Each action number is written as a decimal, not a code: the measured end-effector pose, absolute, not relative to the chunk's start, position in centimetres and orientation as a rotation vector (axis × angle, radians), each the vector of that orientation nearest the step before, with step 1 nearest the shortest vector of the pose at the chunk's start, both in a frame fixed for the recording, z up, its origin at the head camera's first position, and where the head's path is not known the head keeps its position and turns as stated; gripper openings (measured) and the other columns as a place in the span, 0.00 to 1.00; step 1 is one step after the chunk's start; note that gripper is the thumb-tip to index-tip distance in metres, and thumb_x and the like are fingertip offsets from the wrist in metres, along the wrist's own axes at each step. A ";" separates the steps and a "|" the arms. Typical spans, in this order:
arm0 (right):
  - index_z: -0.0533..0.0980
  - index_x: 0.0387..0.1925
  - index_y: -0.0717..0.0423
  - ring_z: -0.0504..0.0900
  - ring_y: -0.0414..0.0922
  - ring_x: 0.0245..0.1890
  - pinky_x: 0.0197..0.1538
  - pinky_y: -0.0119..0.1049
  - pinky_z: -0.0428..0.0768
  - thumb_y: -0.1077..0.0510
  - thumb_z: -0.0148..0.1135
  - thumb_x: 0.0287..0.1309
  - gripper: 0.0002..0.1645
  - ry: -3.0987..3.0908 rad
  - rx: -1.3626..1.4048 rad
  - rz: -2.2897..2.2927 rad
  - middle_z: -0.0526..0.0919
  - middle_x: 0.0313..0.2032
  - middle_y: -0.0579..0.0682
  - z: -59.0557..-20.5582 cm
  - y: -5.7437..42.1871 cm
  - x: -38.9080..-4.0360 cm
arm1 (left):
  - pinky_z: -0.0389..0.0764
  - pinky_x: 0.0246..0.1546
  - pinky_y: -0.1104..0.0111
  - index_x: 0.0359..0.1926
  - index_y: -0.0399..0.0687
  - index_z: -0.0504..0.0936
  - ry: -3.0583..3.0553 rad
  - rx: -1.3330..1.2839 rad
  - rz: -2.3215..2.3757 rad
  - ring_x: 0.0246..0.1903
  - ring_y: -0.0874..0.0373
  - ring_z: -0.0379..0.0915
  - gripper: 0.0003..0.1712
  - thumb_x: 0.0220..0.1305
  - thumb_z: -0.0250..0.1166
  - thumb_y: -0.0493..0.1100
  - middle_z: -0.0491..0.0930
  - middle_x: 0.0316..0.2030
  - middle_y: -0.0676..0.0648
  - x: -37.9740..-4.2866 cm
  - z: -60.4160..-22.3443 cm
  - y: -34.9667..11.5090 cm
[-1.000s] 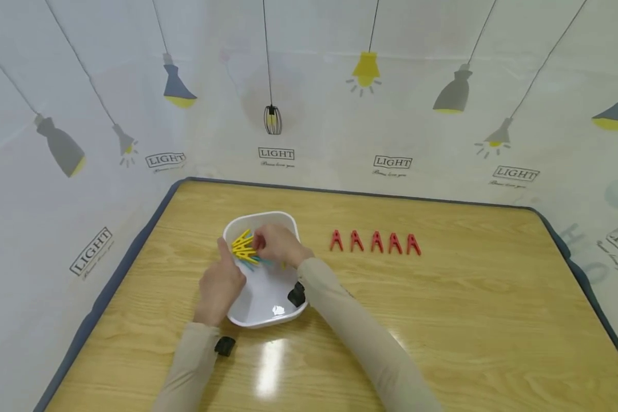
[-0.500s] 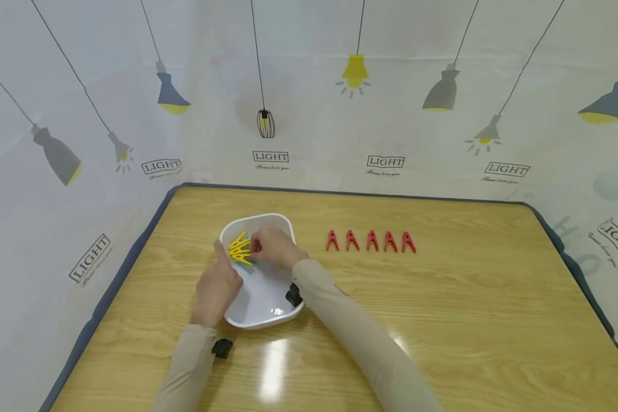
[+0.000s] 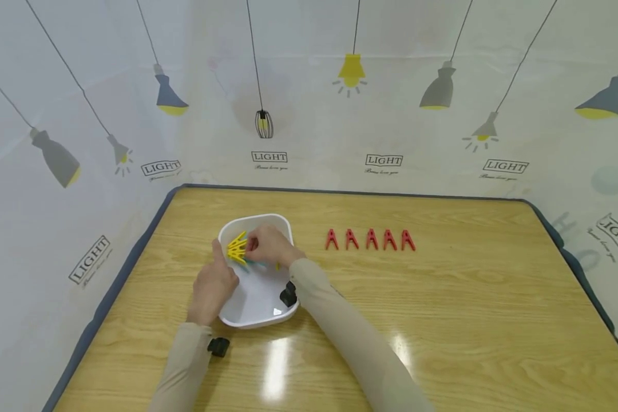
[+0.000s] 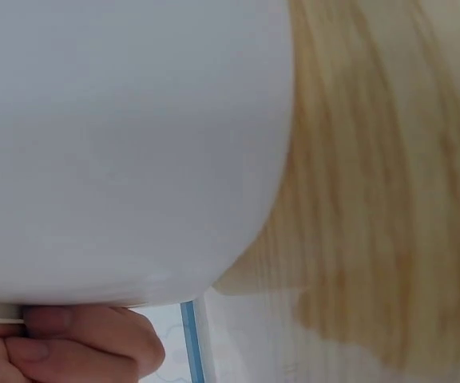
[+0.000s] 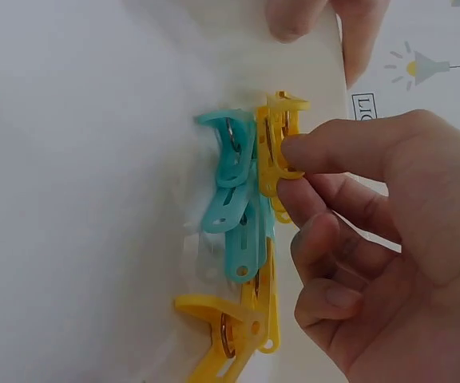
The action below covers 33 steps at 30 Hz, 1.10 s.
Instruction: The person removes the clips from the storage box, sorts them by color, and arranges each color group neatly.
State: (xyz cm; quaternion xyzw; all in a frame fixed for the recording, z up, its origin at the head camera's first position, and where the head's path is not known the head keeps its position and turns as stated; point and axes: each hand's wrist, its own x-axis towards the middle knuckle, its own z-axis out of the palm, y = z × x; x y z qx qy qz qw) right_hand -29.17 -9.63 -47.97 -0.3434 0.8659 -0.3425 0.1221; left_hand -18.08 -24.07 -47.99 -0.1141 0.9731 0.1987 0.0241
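In the head view, a white plastic tub stands on the table's left half. My left hand grips its left rim; in the right wrist view a thumb lies inside the wall and a finger outside. My right hand reaches into the tub. Between its thumb and fingers it pinches a yellow clothespin, close beside another yellow one. Several teal clothespins lie against these, and a yellow clothespin sits nearer the camera. The left wrist view shows mostly the tub's outer wall.
To the right of the tub, several red clothespins stand in a row on the wooden table. A dark edge borders the tabletop, and a lamp-printed sheet rises behind it. Small black devices sit at both wrists.
The head view has shifted slightly. My right hand has moved a little within the tub among the yellow clothespins. The left hand keeps its hold on the rim.
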 end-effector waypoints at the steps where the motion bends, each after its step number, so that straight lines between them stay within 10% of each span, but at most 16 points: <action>1: 0.83 0.27 0.54 0.75 0.35 0.27 0.35 0.23 0.72 0.59 0.69 0.54 0.03 2.527 -0.999 -1.004 0.82 0.25 0.43 -47.9 -9.6 -29.2 | 0.78 0.29 0.50 0.77 0.30 0.39 3.014 -0.351 0.619 0.26 0.41 0.77 0.49 0.62 0.55 0.37 0.80 0.29 0.30 -18.1 -48.0 -24.1; 33: 0.81 0.34 0.58 0.76 0.42 0.33 0.36 0.26 0.73 0.59 0.66 0.63 0.06 2.520 -0.851 -1.466 0.83 0.34 0.52 -43.5 -4.1 -28.5 | 0.77 0.28 0.61 0.79 0.34 0.33 2.919 -0.430 0.666 0.28 0.47 0.74 0.52 0.65 0.55 0.36 0.78 0.31 0.34 -18.1 -47.9 -23.6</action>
